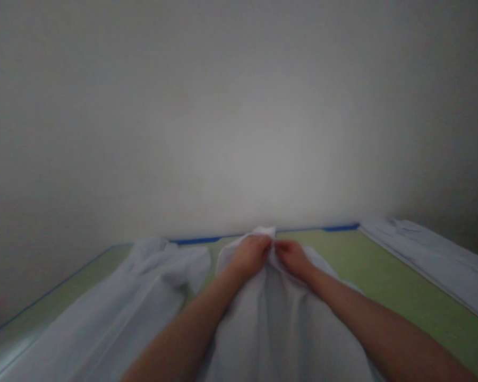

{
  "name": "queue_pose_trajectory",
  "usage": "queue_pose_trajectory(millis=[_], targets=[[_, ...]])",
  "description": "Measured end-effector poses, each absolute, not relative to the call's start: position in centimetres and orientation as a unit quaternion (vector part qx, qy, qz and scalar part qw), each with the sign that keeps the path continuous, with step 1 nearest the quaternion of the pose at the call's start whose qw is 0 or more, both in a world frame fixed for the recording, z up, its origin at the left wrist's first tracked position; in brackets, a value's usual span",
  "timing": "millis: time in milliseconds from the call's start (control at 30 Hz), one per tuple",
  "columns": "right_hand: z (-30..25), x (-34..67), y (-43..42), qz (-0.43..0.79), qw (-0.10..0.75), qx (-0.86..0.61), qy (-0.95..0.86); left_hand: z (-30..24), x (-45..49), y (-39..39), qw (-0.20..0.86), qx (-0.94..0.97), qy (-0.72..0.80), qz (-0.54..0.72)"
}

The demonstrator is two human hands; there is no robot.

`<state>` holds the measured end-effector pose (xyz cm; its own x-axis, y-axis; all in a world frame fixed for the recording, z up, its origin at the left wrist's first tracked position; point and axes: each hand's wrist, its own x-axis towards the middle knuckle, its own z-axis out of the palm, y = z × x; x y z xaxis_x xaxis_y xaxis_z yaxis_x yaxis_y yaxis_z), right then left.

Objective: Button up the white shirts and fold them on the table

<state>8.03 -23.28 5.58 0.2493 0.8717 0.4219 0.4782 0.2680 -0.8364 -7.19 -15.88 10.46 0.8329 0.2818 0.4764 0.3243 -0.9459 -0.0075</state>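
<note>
The left hand point(250, 254) and right hand point(292, 258), fingers seemingly clamped on its far edge, pinch the soft, light white cloth point(271, 323) on the desk point(358, 260).

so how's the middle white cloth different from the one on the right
The middle cloth is pinched at its far edge by the left hand and right hand; the right cloth lies untouched. The middle cloth is rumpled; the right cloth is flat. Both are white.

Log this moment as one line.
left hand: pinching middle cloth | right hand: pinching middle cloth | left: crumpled cloth | right: flat cloth | surface: green table
</note>
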Motion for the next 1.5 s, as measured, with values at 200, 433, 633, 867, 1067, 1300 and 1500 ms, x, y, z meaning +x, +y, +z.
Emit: queue_pose_trajectory(millis=[200, 433, 633, 867, 1067, 1300, 1500], targets=[[5.3, 7.9, -23.2, 0.141, 0.547, -0.603, -0.564, 10.8, -7.0, -16.0, 0.022, -0.960, -0.158, -0.229], [5.7, 7.1, -23.6, 0.013, 0.476, -0.680, -0.557, 9.6, -5.9, -14.6, -0.166, -0.921, -0.211, -0.282], [6.2, 6.2, -24.2, -0.044, 0.442, -0.685, -0.578, 8.0, -4.8, -13.3, -0.275, -0.857, -0.275, -0.337], [5.9, 6.1, -24.2, -0.061, 0.460, -0.666, -0.584, 7.5, -4.6, -13.2, -0.271, -0.848, -0.282, -0.358], [6.6, 6.3, -23.6, 0.011, 0.530, -0.650, -0.545, 8.9, -5.6, -14.7, -0.172, -0.892, -0.205, -0.365], [8.2, 6.9, -23.1, 0.122, 0.567, -0.642, -0.501, 8.9, -6.0, -15.2, -0.203, -0.891, -0.184, -0.362], [8.3, 7.0, -23.1, 0.161, 0.569, -0.629, -0.504, 8.1, -5.0, -13.2, -0.369, -0.832, -0.208, -0.359]])
